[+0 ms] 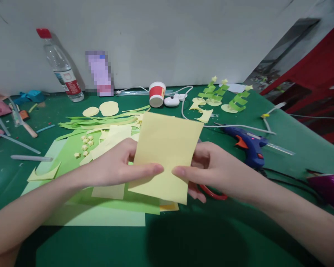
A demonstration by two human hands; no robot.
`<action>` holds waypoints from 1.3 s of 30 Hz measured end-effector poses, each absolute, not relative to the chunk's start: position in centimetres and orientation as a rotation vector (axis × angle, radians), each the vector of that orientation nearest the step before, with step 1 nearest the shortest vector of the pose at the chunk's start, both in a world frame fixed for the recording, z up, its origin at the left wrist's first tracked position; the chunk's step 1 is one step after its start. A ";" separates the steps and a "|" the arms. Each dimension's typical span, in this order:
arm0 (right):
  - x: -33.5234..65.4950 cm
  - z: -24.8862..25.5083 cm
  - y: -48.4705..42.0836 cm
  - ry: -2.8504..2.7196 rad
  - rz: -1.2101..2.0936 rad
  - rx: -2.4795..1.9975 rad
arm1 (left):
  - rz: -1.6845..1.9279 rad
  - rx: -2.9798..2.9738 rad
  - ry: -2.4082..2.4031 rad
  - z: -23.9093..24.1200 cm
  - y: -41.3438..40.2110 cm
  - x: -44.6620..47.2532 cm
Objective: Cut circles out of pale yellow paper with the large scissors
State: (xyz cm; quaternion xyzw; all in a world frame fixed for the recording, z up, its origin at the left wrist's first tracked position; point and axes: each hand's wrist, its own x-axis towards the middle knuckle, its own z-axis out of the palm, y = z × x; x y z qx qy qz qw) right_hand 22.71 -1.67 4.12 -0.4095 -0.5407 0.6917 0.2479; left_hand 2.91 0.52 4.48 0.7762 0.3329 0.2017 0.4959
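Both hands hold a rectangular piece of yellow paper up above the table, tilted slightly. My left hand grips its left side, thumb laid across the front and fingers behind. At the right side, my right hand does the same, its thumb tip close to the left one. Red scissor-like handles show partly beneath my right hand. Under and left of the paper lie green paper sheets, green paper strips, and several small folded paper stars.
A blue glue gun lies at right with its cable. Behind are a water bottle, a paper cup, yellow paper circles and green spiral paper pieces with stars. A white cord crosses the green table.
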 end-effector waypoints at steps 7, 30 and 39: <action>22.5 4.2 -2.4 -1.427 1.907 -1.101 | 0.666 1.823 0.743 5.1 1.0 2.6; 22.3 4.6 -3.8 -1.537 1.699 -1.114 | 0.838 2.046 0.592 5.2 0.5 2.4; 22.3 4.5 -3.7 -1.514 1.739 -1.128 | 0.843 2.060 0.636 5.2 0.6 2.2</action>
